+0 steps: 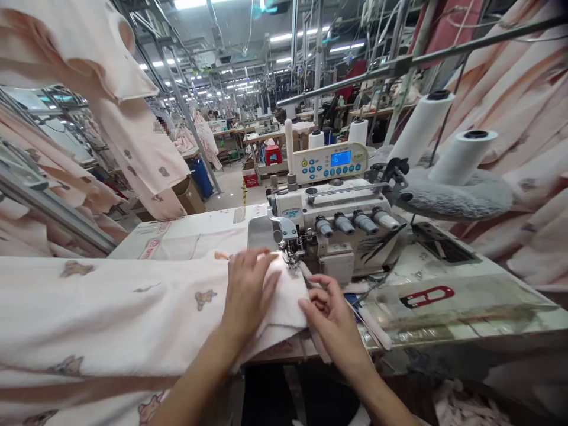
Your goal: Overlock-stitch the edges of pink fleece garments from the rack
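One broad piece of pale pink, fleecy cloth printed with small brown bears (pixel 146 319) spreads over the left of the white worktable (pixel 213 222), its right end lying at the metal presser foot (pixel 290 253) of a white overlock sewing machine (pixel 332 204) with grey tension knobs. My left hand (pixel 249 290) rests on top of the cloth just left of the foot, fingers extended and not closed around anything. With my right hand (pixel 331 310) I have the cloth's right-hand edge, thumb and curled fingers pinching it near the corner.

I take the step in hand to be lining up and guiding this edge for stitching; I cannot tell whether the needle is running. To my mind, the next move calls for light, flat pressure from the left and a squared edge from the right, with fingertips clear of the foot. Well apart to the right, a red-and-black, loop-shaped tool (pixel 430 296) lies on the table's clear plastic cover (pixel 399 322).
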`<action>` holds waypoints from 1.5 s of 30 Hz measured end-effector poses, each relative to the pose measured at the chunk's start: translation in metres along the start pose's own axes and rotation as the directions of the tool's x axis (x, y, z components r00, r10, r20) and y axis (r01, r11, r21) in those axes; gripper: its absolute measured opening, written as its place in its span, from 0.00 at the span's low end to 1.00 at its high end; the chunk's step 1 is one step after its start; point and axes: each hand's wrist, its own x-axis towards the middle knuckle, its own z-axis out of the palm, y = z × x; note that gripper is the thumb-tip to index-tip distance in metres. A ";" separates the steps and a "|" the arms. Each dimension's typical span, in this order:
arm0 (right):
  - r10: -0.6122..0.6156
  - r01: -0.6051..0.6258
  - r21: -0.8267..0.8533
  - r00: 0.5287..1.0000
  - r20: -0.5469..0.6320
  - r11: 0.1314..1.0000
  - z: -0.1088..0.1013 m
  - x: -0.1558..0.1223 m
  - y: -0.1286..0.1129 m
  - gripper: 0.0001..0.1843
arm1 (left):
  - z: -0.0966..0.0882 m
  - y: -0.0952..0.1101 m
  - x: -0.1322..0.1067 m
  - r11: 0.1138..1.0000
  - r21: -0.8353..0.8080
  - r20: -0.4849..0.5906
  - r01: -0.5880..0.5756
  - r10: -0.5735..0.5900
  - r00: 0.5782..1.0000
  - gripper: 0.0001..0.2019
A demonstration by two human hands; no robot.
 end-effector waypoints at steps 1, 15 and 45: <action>0.018 -0.018 0.013 1.000 0.020 1.000 -0.001 -0.005 0.002 0.22 | 0.000 0.005 -0.016 0.999 -0.019 -0.012 -0.050 0.050 0.999 0.12; 0.089 -0.092 0.110 0.996 0.032 0.990 -0.002 -0.030 -0.004 0.23 | 0.004 0.038 -0.056 0.972 -0.007 -0.214 -0.235 0.228 0.950 0.09; -0.732 0.636 -0.731 0.617 0.289 0.248 -0.022 0.030 -0.001 0.06 | 0.031 -0.050 0.070 0.978 0.065 0.149 0.198 -0.205 0.967 0.05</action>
